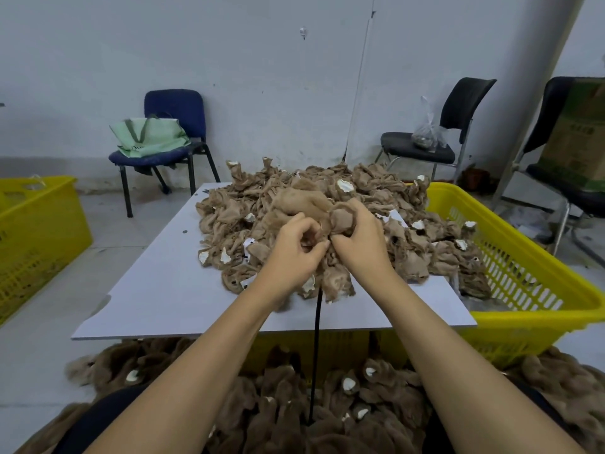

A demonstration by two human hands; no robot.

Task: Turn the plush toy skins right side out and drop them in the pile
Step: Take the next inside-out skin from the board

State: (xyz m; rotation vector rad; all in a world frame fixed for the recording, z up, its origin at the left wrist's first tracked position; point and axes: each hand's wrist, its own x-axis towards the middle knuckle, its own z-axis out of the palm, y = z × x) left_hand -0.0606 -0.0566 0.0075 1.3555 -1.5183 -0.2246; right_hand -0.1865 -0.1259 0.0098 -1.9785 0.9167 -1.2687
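1. Both hands, left hand (pixel 296 247) and right hand (pixel 357 239), pinch one limp tan plush fabric skin (pixel 340 221) above the heap of unturned skins (pixel 327 198) on the grey tabletop (pixel 157 290).
2. It looks soft and light; grip at its opening.
3. A yellow plastic basket (pixel 523 290) sits right; fluffy brown turned skins (pixel 327 404) lie below.

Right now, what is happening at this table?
A person is working one brown plush skin with both hands: the left hand and right hand grip it above the heap of skins on the white table. More furry skins lie below, near the lap.
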